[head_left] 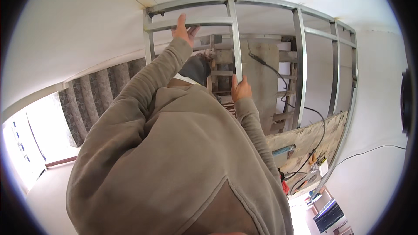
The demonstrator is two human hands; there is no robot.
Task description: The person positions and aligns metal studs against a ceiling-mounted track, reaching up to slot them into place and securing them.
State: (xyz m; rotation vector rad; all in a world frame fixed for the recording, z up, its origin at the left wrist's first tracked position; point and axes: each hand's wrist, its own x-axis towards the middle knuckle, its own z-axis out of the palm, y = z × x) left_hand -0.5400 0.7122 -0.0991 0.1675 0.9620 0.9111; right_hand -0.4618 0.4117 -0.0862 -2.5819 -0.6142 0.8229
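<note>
A welded-looking frame of square metal tube (pixel 300 69) spans the upper part of the head view. High on its left side, my left hand (pixel 185 32) is closed around a short metal crossbar (pixel 213 21), one digit in front and the other fingers below. My right hand (pixel 242 89) grips the lower part of a metal upright (pixel 235 43), right of the middle. Both arms, in brown-grey sleeves, reach up to the frame. A black cable (pixel 272 67) with a dark handle at its tip hangs behind the bars, right of my right hand.
Behind the frame stand wooden slats (pixel 287 56) and a flat grey panel (pixel 260 87). A worn board (pixel 335 132) at the right carries tools, among them a blue one (pixel 284 150). Patterned curtains (pixel 91 95) hang at the left. A dark shape (pixel 196 67) is partly hidden beside my left sleeve.
</note>
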